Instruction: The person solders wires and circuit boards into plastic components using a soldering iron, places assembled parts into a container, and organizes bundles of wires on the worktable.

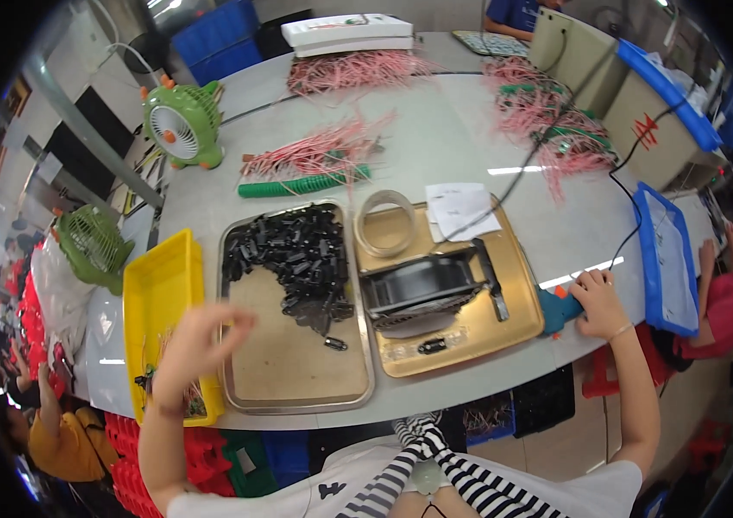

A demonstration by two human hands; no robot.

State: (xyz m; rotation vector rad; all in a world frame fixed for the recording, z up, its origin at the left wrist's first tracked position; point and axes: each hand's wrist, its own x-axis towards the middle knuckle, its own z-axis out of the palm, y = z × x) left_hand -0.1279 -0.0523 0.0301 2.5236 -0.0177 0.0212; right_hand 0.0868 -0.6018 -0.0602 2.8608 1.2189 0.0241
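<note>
My left hand (198, 345) is raised over the edge between the yellow bin (159, 268) and a metal tray (297, 399). Motion smears its fingers, and nothing can be made out in them. At the right, my right hand (599, 304) is closed around a blue hand tool (559, 312) with an orange part, lying low by the table edge. Black plastic parts (284, 250) are heaped in the metal tray, with one loose black part (335, 344) nearer me. On the gold tray (504, 250) sit a black reel (422, 283), a tape roll (385, 224) and another small black part (432, 346).
Pink wire bundles (314, 155) lie behind the trays beside a green coil (302, 185). More pink wires (539, 112) spread at the far right. A green fan (181, 125) stands far left; a blue tray (670, 259) is at right. Black cables cross the table.
</note>
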